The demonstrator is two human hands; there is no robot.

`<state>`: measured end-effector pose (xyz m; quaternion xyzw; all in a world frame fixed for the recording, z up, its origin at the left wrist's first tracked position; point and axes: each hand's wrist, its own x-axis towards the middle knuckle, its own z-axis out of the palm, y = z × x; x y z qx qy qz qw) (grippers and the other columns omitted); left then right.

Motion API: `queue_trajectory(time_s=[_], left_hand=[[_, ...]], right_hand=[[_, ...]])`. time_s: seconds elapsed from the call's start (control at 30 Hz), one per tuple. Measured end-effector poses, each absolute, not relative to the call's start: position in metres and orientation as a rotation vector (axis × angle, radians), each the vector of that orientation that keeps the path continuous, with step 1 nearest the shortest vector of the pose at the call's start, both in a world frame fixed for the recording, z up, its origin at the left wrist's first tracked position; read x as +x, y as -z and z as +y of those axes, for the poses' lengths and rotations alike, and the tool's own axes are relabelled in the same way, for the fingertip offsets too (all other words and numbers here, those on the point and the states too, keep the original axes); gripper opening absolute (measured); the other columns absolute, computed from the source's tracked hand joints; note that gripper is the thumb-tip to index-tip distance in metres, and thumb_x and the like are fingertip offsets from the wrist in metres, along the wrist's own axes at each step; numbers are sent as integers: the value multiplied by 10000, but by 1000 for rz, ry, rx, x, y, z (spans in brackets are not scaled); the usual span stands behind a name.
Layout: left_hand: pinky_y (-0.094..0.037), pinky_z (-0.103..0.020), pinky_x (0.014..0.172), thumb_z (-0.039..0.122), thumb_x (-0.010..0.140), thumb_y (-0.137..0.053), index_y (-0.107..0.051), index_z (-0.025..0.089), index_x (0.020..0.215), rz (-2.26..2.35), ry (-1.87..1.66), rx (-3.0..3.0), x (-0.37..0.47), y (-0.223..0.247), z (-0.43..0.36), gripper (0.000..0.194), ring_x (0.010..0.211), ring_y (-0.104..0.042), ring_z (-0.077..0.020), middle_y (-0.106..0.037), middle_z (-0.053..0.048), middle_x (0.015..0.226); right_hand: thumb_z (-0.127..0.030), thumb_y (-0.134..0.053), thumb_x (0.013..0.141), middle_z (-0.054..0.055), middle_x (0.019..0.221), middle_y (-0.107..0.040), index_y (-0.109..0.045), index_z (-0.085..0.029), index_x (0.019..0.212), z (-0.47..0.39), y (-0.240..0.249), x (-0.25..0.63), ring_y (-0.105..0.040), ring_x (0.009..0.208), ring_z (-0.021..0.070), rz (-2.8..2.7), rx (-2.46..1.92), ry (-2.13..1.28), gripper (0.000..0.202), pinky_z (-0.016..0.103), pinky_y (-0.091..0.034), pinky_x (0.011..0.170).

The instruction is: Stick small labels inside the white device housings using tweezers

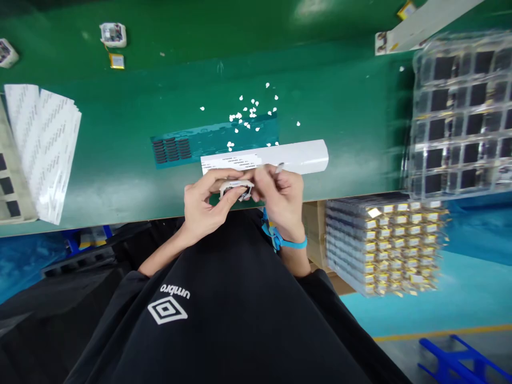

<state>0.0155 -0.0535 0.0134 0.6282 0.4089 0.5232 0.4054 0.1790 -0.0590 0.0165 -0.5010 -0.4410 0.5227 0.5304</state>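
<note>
My left hand [210, 205] is closed around a small white plastic housing [237, 185], its thumb over the open side where dark electronic parts show. My right hand [280, 197], slightly blurred, is right beside the housing with its fingers pinched together. A short pale tip sticks out above those fingers; what it belongs to is hidden. Just beyond both hands lies a white label sheet [296, 156] with printed rows, partly covered by my fingers. A blue strap [294, 244] circles my right wrist.
Small white round pieces [252, 113] are scattered beyond the sheet, near a teal strip bearing black pads [172, 150]. Label sheets [60, 138] lie left. A similar housing [113, 34] has a battery beside it. Clear trays [460, 114] and stacked battery trays [384, 245] stand right.
</note>
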Motion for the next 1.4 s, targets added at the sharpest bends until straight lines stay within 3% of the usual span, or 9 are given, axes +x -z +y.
queue_trajectory(time_s=[0.07, 0.17, 0.27, 0.37, 0.5, 0.63, 0.73, 1.0, 1.4], left_hand=[[-588, -184, 624, 256, 995, -836, -797, 194, 1057, 996, -1297, 1573, 17, -14, -51, 96, 693, -804, -125, -870, -30, 942], [-595, -215, 665, 275, 1035, -783, -796, 189, 1047, 954, -1239, 1611, 21, -18, -47, 88, 731, -799, -141, -862, -35, 923], [-615, -227, 769, 247, 1082, -697, -764, 193, 1067, 913, -1145, 1732, 25, -22, -42, 88, 837, -813, -148, -859, -30, 984], [-619, -261, 869, 235, 1110, -641, -741, 200, 1081, 929, -1087, 1940, 27, -16, -35, 110, 907, -810, -163, -854, -32, 1020], [-590, -393, 1110, 282, 1161, -536, -690, 201, 1157, 960, -924, 2120, 25, 6, -27, 174, 1222, -790, -235, -841, -99, 1236], [-442, -539, 1323, 304, 1182, -446, -637, 210, 1208, 963, -649, 2231, 22, 24, -23, 215, 1585, -553, -274, -717, -144, 1528], [-414, -547, 1355, 285, 1184, -422, -617, 211, 1242, 950, -588, 2258, 18, 29, -22, 216, 1615, -514, -258, -686, -143, 1570], [-421, -557, 1354, 298, 1187, -416, -638, 217, 1190, 932, -618, 2235, 16, 31, -19, 237, 1602, -532, -254, -692, -126, 1567], [-464, -543, 1312, 315, 1158, -519, -686, 221, 1297, 927, -756, 2188, 20, 37, -21, 237, 1541, -604, -277, -738, -139, 1500]], right_hand=[[-669, -579, 1085, 7, 673, -656, -734, -258, 735, -59, -15, 188, -573, 552, 148, -1046, -1208, -1090, 561, 301, -448, 479], [-725, -489, 1094, 36, 660, -595, -635, -283, 635, -55, -15, 203, -611, 665, 219, -1019, -1295, -664, 653, 385, -533, 613], [-718, -431, 1112, 12, 561, -434, -579, -293, 564, -52, -13, 217, -509, 576, 215, -995, -1418, -406, 709, 420, -544, 668], [-722, -311, 1133, 15, 532, -437, -563, -284, 513, -54, -7, 230, -501, 528, 194, -982, -1582, -338, 800, 400, -536, 646], [-755, -347, 1116, 26, 547, -614, -724, -257, 630, -57, 6, 239, -614, 494, 188, -956, -1641, -545, 792, 366, -523, 565], [-728, -594, 1046, 59, 890, -836, -835, -232, 954, -52, 19, 242, -835, 805, 258, -1008, -1494, -742, 559, 370, -656, 629], [-677, -737, 988, 57, 913, -838, -818, -228, 970, -45, 27, 245, -851, 877, 259, -1076, -1478, -799, 457, 359, -697, 668], [-858, -621, 955, 39, 786, -823, -834, -258, 876, -35, 33, 249, -845, 804, 236, -1085, -1482, -954, 641, 325, -705, 641], [-732, -687, 990, 46, 818, -833, -850, -251, 819, -34, 23, 253, -817, 746, 204, -1107, -1456, -1054, 536, 342, -713, 716]])
